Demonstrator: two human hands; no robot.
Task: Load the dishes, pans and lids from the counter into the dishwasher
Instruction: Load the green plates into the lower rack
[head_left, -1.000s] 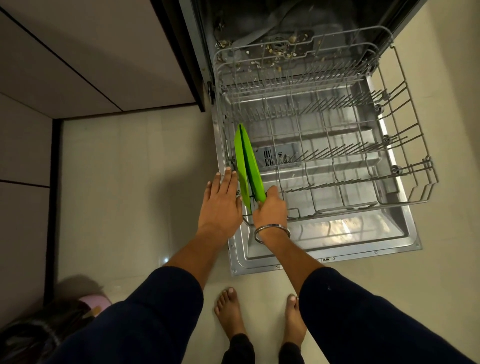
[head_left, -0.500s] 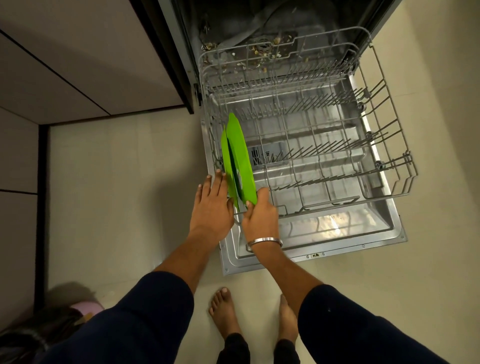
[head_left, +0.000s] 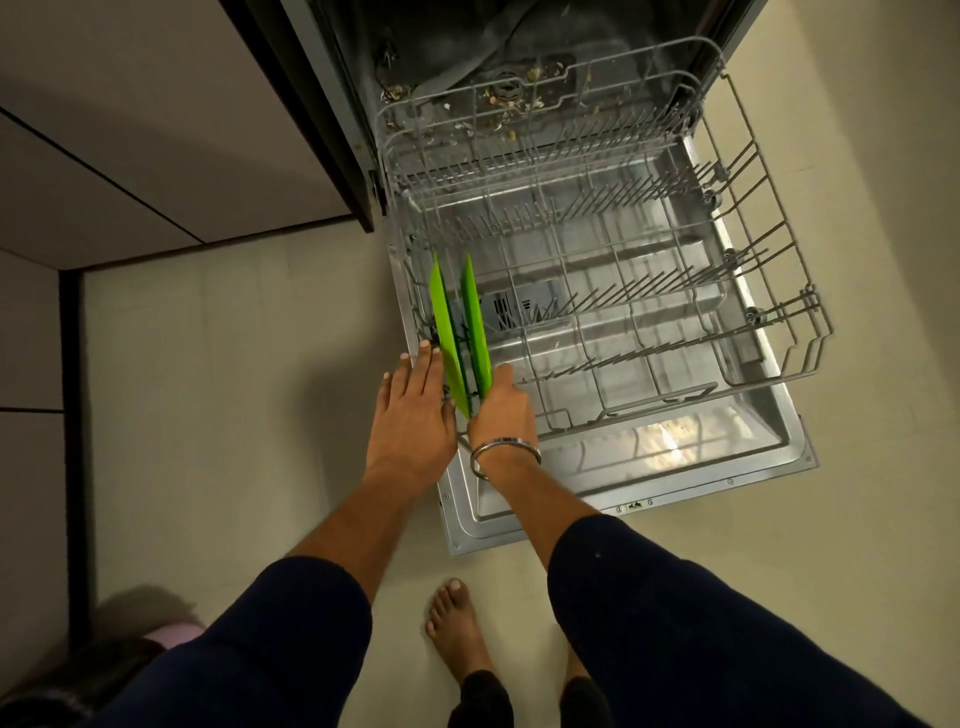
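Two green plates stand on edge side by side at the left end of the pulled-out lower rack (head_left: 769, 379) of the open dishwasher. My left hand (head_left: 415, 410) lies flat with straight fingers against the outer side of the left green plate (head_left: 445, 332). My right hand (head_left: 501, 402), with a metal bangle on its wrist, holds the near edge of the right green plate (head_left: 475, 322), thumb up beside it. The plates stand apart, a narrow gap between them.
The rest of the rack holds only rows of tines. The open dishwasher door (head_left: 649, 467) lies flat under it. Food scraps lie at the tub's back (head_left: 509, 104). Cabinet fronts (head_left: 130, 156) stand left. My bare feet (head_left: 457, 634) are on the tiled floor.
The right plate has come off the left one and now stands apart from it, both more upright in the rack. Both hands stayed at the plates' near edges.
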